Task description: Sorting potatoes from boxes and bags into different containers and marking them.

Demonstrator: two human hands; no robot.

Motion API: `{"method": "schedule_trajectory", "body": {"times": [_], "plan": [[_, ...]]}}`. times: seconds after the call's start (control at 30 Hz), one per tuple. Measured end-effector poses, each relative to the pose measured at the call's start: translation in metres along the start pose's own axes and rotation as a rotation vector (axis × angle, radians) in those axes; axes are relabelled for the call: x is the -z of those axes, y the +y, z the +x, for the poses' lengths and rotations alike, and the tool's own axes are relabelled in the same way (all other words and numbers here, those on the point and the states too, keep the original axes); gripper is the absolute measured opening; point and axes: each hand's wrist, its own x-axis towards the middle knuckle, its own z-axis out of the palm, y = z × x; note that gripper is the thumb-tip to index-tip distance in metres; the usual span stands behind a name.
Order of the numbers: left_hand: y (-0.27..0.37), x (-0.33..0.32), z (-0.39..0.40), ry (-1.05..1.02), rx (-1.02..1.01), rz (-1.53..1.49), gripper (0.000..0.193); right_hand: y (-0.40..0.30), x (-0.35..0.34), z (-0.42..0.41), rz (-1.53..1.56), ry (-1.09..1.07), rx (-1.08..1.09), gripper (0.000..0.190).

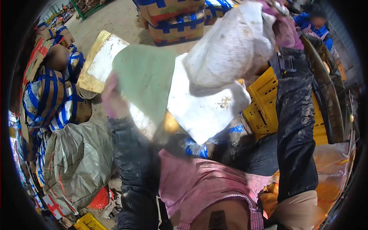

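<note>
My left hand (113,99), in a pink glove, is closed on the edge of a green sheet (146,74). Some of its fingers are hidden behind that sheet. A soiled white sack or sheet bundle (230,46) hangs from my right hand (287,31), also pink-gloved, at upper right. Below the bundle spreads a white sheet (207,109) with brown stains; whether the two are joined, I cannot tell. Between the green and white sheets shows a round yellowish item (170,123), probably a potato. Blue-taped clear wrapping (198,148) lies just in front of my pink checked apron (212,175).
Yellow plastic crates (261,106) stand by my right arm, beside a metal trough (330,95). Blue-taped cartons (176,30) are stacked ahead, with more cartons (49,97) at left. A grey-green woven sack (80,161) sits left. A co-worker (316,28) is at upper right.
</note>
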Motion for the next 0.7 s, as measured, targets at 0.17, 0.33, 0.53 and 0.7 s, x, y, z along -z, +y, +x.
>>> {"method": "schedule_trajectory", "body": {"times": [0.17,0.33,0.53,0.7], "plan": [[-0.010,0.031,-0.010,0.070,-0.310,0.251,0.039,-0.014,-0.189,-0.025,-0.040,-0.729,-0.006,0.041],[0.000,0.054,-0.015,0.074,-0.316,0.503,0.040,0.063,-0.289,-0.135,-0.191,-0.869,0.107,0.037],[0.004,0.049,-0.016,0.048,-0.195,0.407,0.045,0.091,-0.297,-0.186,-0.130,-0.362,0.282,0.033],[0.012,0.047,-0.023,0.006,-0.402,0.643,0.052,0.041,-0.228,-0.138,-0.327,-0.144,0.096,0.042]]}}
